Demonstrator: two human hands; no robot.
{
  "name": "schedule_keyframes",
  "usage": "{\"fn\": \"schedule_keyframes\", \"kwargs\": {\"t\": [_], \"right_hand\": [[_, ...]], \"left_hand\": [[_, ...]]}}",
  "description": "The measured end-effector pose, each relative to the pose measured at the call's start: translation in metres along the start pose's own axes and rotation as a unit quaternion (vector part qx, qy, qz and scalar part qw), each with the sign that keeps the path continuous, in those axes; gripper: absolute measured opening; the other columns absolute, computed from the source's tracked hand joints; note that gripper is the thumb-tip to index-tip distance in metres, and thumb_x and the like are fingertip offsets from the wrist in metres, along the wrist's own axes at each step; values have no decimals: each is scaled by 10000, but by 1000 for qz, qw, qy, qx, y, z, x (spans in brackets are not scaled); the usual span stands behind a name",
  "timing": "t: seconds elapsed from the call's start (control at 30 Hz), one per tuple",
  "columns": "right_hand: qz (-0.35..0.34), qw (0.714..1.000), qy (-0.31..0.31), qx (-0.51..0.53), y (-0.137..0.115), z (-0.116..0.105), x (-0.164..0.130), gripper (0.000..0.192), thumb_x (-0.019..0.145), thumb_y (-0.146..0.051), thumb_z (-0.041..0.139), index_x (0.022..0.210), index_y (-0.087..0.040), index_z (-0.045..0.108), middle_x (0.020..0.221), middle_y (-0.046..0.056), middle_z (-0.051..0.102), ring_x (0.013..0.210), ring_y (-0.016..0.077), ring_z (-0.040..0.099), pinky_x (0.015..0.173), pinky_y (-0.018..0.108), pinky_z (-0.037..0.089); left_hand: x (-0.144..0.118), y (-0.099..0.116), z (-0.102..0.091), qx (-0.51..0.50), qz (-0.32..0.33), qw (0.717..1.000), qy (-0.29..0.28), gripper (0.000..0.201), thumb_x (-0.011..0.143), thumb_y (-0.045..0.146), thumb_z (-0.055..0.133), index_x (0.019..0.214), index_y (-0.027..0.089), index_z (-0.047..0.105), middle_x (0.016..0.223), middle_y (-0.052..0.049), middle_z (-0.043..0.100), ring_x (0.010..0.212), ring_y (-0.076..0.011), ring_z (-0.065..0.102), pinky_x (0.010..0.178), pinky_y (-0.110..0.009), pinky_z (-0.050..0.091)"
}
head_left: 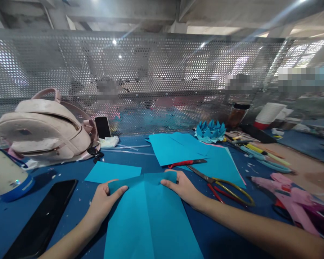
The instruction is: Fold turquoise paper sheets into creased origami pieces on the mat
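A creased sheet of teal paper (151, 219) lies on the blue table in front of me. My left hand (102, 201) pinches its far left corner, thumb on top. My right hand (182, 187) pinches the far right corner, where the edge is folded over. Both far corners are lifted slightly off the table. A crease runs down the sheet's middle. A smaller teal piece (112, 172) lies flat just beyond my left hand.
More teal sheets (178, 147) lie beyond, with scissors (221, 185) on them right of my hand. A folded paper flower (210, 131) sits behind. A pink backpack (43, 133), a standing phone (103, 127), a flat phone (43, 216) and a glue gun (291, 198) surround the sheet. Perforated metal screen at back.
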State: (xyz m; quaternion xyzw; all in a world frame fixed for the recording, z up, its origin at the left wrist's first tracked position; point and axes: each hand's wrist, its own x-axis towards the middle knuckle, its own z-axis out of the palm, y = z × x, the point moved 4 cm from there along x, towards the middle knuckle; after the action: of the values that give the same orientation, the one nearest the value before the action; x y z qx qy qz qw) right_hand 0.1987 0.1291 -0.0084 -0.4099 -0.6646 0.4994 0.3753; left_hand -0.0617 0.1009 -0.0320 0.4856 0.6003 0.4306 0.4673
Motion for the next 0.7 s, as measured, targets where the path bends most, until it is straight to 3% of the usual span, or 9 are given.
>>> {"fn": "schedule_keyframes", "kwargs": {"t": [0.17, 0.4, 0.7], "right_hand": [[-2, 1000, -2, -3, 1, 0, 1, 442, 772, -556, 662, 656, -187, 448, 630, -29, 428, 578, 124, 474, 529, 237, 374], [1, 1000, 1, 1, 3, 0, 0, 457, 752, -569, 678, 653, -186, 451, 630, -27, 435, 576, 122, 472, 518, 233, 364], [-7, 1000, 4, 9, 0, 0, 0, 449, 757, -560, 680, 655, -187, 451, 622, -33, 422, 564, 118, 463, 516, 232, 361]], "left_hand": [[0, -1, 2, -18, -2, 1000, -26, 476, 604, 582, 750, 584, 204, 463, 465, 77, 422, 410, -98, 399, 406, -207, 324], [-3, 7, 3, -19, 10, 1000, -12, 486, 597, 554, 764, 536, 211, 424, 416, 96, 354, 367, -72, 320, 364, -186, 237], [-4, 4, 4, -34, -9, 999, -19, 467, 579, 588, 764, 594, 202, 501, 452, 63, 470, 407, -128, 458, 410, -229, 377]]}}
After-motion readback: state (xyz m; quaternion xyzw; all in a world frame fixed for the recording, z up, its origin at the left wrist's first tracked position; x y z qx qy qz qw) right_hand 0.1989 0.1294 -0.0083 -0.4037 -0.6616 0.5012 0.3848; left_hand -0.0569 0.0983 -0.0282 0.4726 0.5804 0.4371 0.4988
